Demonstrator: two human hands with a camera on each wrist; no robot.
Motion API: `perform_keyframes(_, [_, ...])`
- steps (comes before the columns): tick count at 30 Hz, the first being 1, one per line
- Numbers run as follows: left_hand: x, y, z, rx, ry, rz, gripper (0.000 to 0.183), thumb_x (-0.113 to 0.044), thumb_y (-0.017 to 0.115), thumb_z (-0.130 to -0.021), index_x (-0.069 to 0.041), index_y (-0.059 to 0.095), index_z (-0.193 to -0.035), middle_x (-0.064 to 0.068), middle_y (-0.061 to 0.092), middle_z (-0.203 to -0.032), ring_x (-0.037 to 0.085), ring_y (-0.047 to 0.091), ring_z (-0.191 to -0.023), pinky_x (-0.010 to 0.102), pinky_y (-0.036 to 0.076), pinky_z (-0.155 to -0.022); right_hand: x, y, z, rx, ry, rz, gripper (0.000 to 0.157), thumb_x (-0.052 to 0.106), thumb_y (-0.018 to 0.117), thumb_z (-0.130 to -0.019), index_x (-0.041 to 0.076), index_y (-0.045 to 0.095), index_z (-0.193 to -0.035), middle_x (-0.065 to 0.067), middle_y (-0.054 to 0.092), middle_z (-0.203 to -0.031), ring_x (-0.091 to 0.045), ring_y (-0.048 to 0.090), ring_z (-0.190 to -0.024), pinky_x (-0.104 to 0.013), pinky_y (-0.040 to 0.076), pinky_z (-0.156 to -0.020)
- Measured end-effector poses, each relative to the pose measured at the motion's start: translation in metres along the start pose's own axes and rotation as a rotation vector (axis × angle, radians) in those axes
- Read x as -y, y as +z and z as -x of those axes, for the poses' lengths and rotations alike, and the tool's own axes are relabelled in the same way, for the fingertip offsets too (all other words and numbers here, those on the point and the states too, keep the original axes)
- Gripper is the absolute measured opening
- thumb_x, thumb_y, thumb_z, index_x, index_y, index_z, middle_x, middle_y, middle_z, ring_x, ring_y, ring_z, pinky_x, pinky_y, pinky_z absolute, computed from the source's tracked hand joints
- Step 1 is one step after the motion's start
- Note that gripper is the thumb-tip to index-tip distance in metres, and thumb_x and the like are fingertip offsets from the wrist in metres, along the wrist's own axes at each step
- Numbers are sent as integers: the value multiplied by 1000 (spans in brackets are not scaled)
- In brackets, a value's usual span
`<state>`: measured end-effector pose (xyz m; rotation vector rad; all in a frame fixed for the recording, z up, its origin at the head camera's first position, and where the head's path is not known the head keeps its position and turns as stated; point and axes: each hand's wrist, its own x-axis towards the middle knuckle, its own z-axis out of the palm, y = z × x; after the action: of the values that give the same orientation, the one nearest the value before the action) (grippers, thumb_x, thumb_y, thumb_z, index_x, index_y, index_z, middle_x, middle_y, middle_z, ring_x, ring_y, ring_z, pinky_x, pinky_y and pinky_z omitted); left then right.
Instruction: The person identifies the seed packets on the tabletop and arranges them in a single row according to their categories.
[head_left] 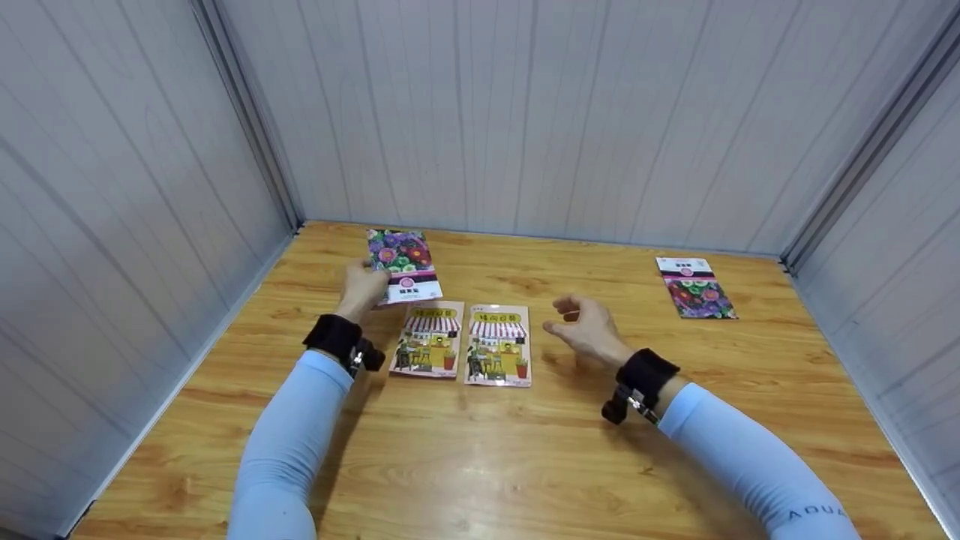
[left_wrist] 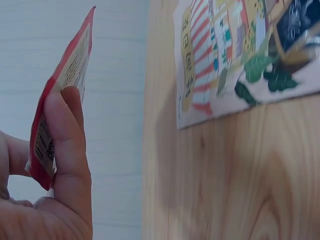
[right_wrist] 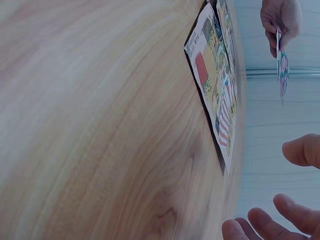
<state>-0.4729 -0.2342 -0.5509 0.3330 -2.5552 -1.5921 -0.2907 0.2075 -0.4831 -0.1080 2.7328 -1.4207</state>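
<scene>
My left hand (head_left: pixel 364 288) pinches a flower-printed seed packet (head_left: pixel 405 259) by its left edge, raised above the table. In the left wrist view, the red-edged back of that seed packet (left_wrist: pixel 62 85) shows between thumb and fingers. Just nearer than it, two pink packets with a striped awning print lie side by side, the left one (head_left: pixel 427 341) and the right one (head_left: pixel 498 346). To the right of these my right hand (head_left: pixel 589 328) hovers with fingers loosely bent and apart, holding nothing. In the right wrist view its fingers (right_wrist: pixel 295 215) are spread beside the awning packets (right_wrist: pixel 212 85).
A second flower-printed packet (head_left: pixel 697 289) lies at the back right of the wooden table (head_left: pixel 465 465). Pale panel walls (head_left: pixel 487 112) close off the back and both sides.
</scene>
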Motion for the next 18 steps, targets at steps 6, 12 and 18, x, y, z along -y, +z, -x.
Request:
perform_keyframes(6, [-72,-4,83,48,-10,68,64,-12,66,-96,9,54,-154,29,65,-146,32,64,-120,38,56,-99,3,0,0,-10,-28,-18,57,26,81,-104,-2,62,-150,-26,64,-155,-44,62,-145,-56,53,-123])
perform_keyframes(12, [-107,2,124,99,-23,132,62,-7,59,-102,8,47,-160,30,58,-157,27,61,-124,26,53,-98,8,3,0,-7,-44,-32,58,28,80,-104,-2,62,-150,-26,65,-154,-44,64,-143,-56,54,-122])
perform_keyframes(18, [-112,15,133,138,-50,143,59,-8,62,-101,5,47,-157,27,59,-149,24,63,-107,23,55,-79,13,2,-1,-1,-20,-33,57,31,80,-105,-1,63,-150,-23,69,-150,-40,68,-138,-52,59,-116])
